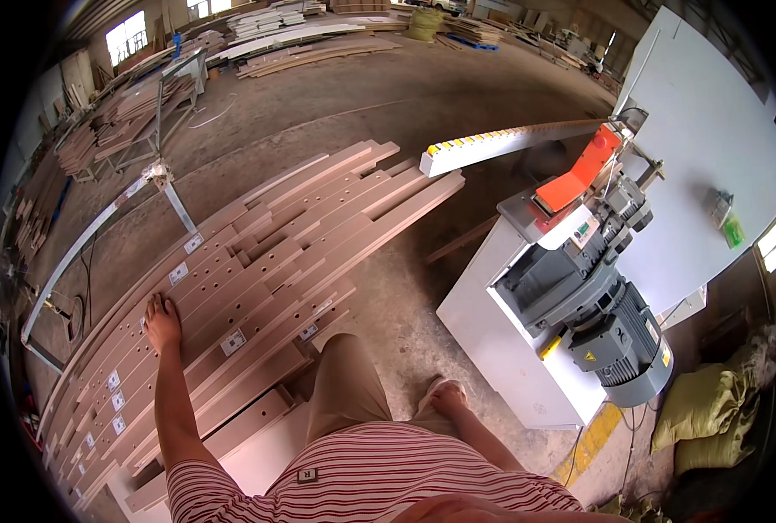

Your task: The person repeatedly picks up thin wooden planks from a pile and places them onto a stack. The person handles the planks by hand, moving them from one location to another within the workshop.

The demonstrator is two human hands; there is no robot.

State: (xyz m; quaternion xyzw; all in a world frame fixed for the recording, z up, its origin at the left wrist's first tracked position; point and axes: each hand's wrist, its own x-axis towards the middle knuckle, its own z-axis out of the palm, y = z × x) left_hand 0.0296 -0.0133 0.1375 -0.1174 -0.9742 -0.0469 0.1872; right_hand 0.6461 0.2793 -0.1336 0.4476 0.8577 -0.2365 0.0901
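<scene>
My left hand [162, 323] lies on top of a wide stack of brown wooden boards [253, 292], its fingers stretched out and touching the wood. Many boards have round holes along their faces, and several carry small white labels [233, 341]. The board ends are staggered toward the right. My right hand [447, 399] hangs low beside my right leg, away from the stack, just above a shoe. Its fingers curl out of sight, so whether it holds anything cannot be made out.
To the right stands a white machine cabinet [527, 349] with a grey motor [619, 340] and an orange guard [580, 174]. A roller rail [510, 139] extends from it toward the stack. A metal frame [100, 231] borders the left side. Yellowish sacks [706, 418] sit at the lower right.
</scene>
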